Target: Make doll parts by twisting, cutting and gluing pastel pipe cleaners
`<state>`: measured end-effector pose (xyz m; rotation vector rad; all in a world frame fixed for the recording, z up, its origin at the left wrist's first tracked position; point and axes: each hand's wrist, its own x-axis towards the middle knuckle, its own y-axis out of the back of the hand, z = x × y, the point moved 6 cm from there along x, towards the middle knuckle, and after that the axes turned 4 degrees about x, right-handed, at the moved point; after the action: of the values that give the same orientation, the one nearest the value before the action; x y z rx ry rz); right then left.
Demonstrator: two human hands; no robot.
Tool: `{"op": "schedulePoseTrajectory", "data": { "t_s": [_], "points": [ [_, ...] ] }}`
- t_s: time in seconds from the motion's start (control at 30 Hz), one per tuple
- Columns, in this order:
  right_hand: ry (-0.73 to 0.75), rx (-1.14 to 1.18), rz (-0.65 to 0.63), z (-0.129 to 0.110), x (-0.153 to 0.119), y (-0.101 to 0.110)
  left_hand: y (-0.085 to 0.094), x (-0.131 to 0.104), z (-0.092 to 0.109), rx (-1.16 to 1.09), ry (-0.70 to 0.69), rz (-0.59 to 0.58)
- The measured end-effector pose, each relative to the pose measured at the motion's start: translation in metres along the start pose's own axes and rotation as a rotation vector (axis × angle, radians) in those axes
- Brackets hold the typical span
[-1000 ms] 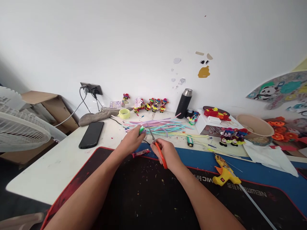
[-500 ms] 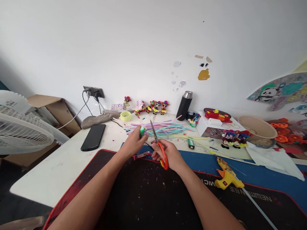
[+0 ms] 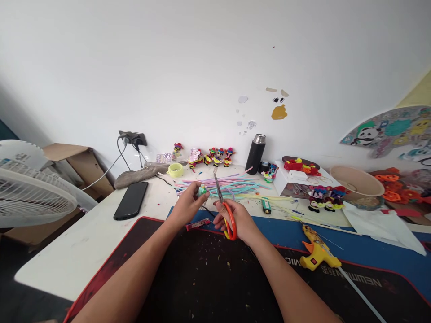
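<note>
In my left hand [image 3: 189,202] is a small green and white fuzzy piece [image 3: 203,190], pinched between thumb and fingers; most of it is covered, so its exact kind is unclear. My right hand [image 3: 237,219] grips orange-handled scissors [image 3: 218,188] with the blades pointing up and away, apart from the fuzzy piece. Just beyond both hands lies a loose pile of pastel pipe cleaners [image 3: 245,183]. A small red packet [image 3: 198,224] rests on the mat below my left hand.
A black phone [image 3: 131,200] and a fan [image 3: 33,184] are at left. A yellow glue gun [image 3: 318,251] lies on the dark mat [image 3: 215,278] at right. Several small fuzzy dolls [image 3: 218,157], a black thermos [image 3: 256,154] and a white box [image 3: 286,183] stand near the wall.
The view has tilted slightly up, so the scene sits lower. My left hand has turned the fuzzy piece a little. The scissors stay in my right hand.
</note>
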<state>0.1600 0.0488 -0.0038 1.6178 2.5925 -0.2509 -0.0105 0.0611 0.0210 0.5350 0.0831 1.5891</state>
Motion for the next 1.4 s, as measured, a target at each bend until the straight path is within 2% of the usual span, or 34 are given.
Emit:
{"op": "schedulePoseTrajectory", "data": {
  "t_s": [0.23,0.57,0.77,0.93,1.13,1.3,1.4],
  "points": [
    [0.001,-0.002,0.009,0.004,0.002,0.003,-0.002,0.000,-0.005,-0.035,0.008,0.007],
    [0.019,0.024,0.067,0.003,0.003,0.008,-0.007,-0.004,0.003,0.094,-0.011,-0.034],
    [0.006,0.026,0.063,0.005,0.004,0.009,-0.013,-0.007,0.004,0.179,-0.050,-0.137],
    [-0.001,0.039,0.055,0.005,0.004,0.010,-0.017,-0.009,0.012,0.196,-0.071,-0.218],
    [-0.016,0.049,0.054,0.006,0.004,0.009,-0.020,-0.013,0.025,0.156,-0.106,-0.252],
    [-0.015,0.047,0.066,0.006,0.005,0.011,-0.028,-0.018,0.032,0.084,-0.118,-0.379],
    [-0.010,0.042,0.080,0.005,0.005,0.012,-0.031,-0.020,0.032,0.002,-0.069,-0.429]
  ]
}}
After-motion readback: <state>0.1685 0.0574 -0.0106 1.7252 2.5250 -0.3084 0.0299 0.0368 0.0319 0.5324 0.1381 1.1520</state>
